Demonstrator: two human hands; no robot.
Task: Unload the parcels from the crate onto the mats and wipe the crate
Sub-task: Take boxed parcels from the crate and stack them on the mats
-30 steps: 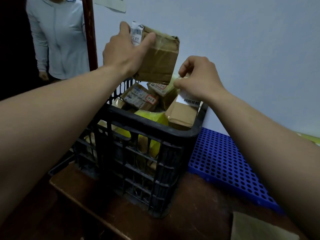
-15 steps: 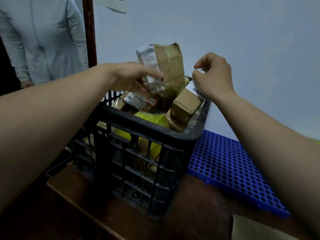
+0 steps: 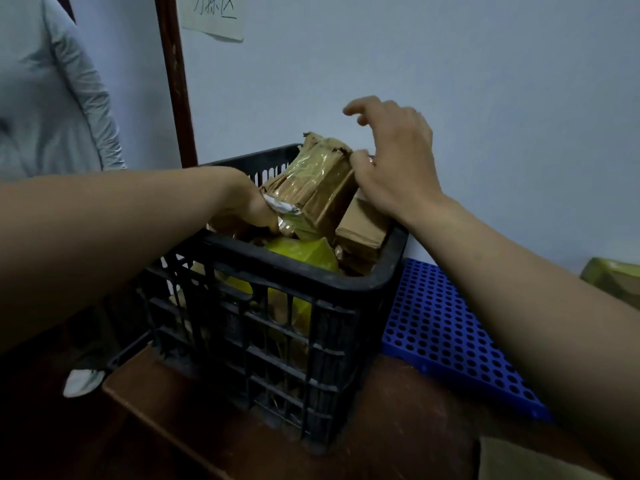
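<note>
Background is a pale blue-grey wall with a dark wooden post and a handwritten paper notice fixed beside it. In front is a brown wooden table. A black plastic lattice crate stands on the table and is loaded to the rim. A blue perforated plastic mat lies just beside the crate on the right and bears nothing on its visible part. The taped brown cardboard parcel sits tilted on top of the load, with its upper end above the rim. The left hand is down inside the crate, closed on the parcel's lower end where a crumpled white label shows; its fingertips are hidden. The right hand is spread and holds nothing — its thumb touches the parcel's upper right edge and its fingers are raised clear. Below that hand a plain brown cardboard box leans against the right wall of the crate. A yellow wrapped parcel lies at the near side, and more parcels are visible through the lattice. Both forearms cross the view and mask the crate's left corner and part of the mat. A bystander in a light grey long-sleeved top stands at the left. A greenish parcel shows at the right edge, and a beige cardboard sheet lies at the bottom right.
</note>
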